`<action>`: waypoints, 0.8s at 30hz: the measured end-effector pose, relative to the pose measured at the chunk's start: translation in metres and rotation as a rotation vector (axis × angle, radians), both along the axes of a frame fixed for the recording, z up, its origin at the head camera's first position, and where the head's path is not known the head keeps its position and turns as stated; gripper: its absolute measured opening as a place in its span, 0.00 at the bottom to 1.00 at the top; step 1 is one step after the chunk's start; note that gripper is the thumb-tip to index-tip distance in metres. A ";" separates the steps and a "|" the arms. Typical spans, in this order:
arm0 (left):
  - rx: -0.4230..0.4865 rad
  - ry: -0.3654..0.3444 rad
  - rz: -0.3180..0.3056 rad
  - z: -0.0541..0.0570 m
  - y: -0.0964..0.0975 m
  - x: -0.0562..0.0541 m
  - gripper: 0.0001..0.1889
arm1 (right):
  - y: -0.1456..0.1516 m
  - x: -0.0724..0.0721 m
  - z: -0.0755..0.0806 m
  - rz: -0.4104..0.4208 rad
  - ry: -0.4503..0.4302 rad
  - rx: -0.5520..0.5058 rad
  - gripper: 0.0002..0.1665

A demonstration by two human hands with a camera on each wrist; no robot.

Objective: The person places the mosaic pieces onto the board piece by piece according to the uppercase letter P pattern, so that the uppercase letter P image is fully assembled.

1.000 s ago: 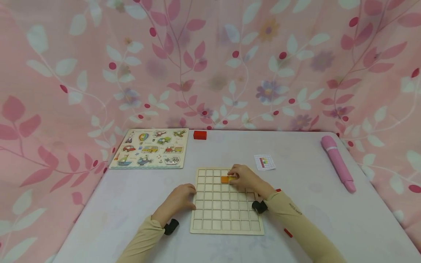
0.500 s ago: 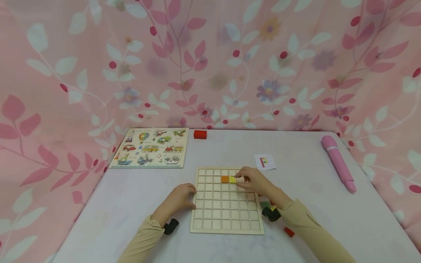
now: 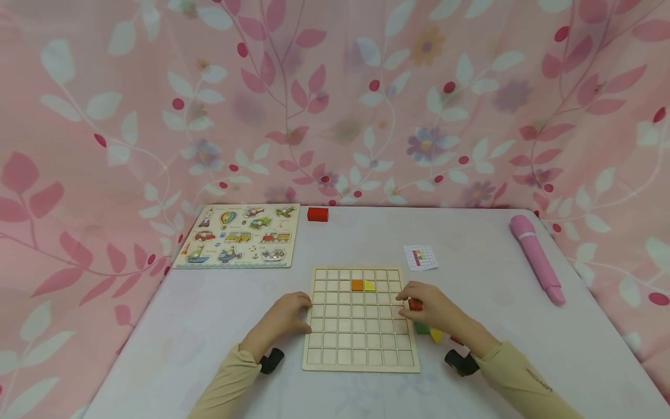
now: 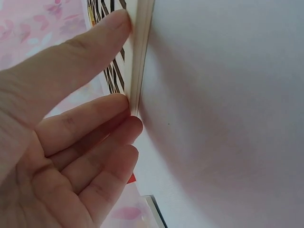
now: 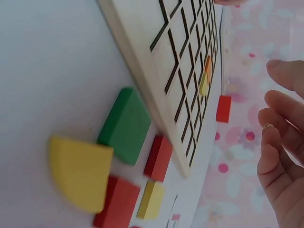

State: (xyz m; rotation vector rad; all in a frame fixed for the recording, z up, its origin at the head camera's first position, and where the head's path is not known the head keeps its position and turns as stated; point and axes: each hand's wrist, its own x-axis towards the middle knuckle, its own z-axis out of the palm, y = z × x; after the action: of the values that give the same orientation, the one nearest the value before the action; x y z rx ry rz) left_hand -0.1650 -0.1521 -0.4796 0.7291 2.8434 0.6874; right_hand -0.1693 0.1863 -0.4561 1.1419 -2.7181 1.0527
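A wooden grid board lies flat on the table. An orange square block and a yellow block sit side by side in its upper cells. My left hand rests its thumb and fingertips against the board's left edge, fingers fairly straight. Over the right edge hovers my right hand, thumb and fingers apart, holding nothing. Close to it lie a red block, a green block, a yellow quarter-round block, another red block and a small yellow block.
Behind the board's right corner lies a printed card with a coloured grid. A vehicle picture puzzle stands at back left, beside a red block. Far right is a pink pen-shaped object. A floral curtain closes off the back.
The right hand has let go of the yellow block, which stays in its cell beside the orange one. It has drawn back right toward the loose blocks. The left hand has not moved.
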 end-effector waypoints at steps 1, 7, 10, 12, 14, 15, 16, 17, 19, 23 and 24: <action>0.004 -0.004 0.004 0.001 0.000 0.000 0.25 | 0.003 0.001 0.000 -0.005 0.003 -0.005 0.13; 0.013 -0.012 0.015 0.002 0.001 0.001 0.25 | 0.021 0.005 -0.005 -0.006 -0.014 -0.027 0.13; 0.018 -0.010 0.014 0.002 0.000 0.001 0.25 | 0.029 0.007 -0.009 -0.041 -0.022 -0.027 0.13; 0.019 -0.008 0.013 0.002 -0.001 0.002 0.25 | 0.033 0.007 -0.011 -0.058 -0.029 -0.024 0.14; 0.019 -0.009 0.018 0.002 -0.002 0.002 0.25 | 0.035 0.007 -0.013 -0.074 -0.043 -0.020 0.14; 0.018 -0.009 0.017 0.002 -0.002 0.002 0.25 | 0.035 0.007 -0.014 -0.080 -0.051 -0.018 0.14; 0.019 -0.009 0.018 0.002 -0.002 0.003 0.25 | 0.035 0.006 -0.015 -0.084 -0.055 -0.014 0.14; 0.018 -0.009 0.017 0.001 -0.003 0.003 0.25 | 0.036 0.005 -0.016 -0.086 -0.060 -0.011 0.14; 0.022 -0.008 0.015 0.001 -0.003 0.003 0.25 | 0.036 0.002 -0.018 -0.084 -0.061 -0.006 0.14; 0.032 -0.006 0.002 -0.001 -0.003 0.002 0.25 | 0.037 -0.005 -0.026 -0.078 -0.061 0.012 0.14; 0.034 -0.004 -0.004 -0.001 -0.003 0.002 0.25 | 0.038 -0.006 -0.028 -0.082 -0.070 0.015 0.14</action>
State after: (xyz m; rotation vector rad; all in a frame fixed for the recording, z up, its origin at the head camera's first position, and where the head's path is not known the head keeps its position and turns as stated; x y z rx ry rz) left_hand -0.1626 -0.1546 -0.4805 0.7373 2.8321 0.7370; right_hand -0.1755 0.2238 -0.4837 1.0047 -2.8040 1.0837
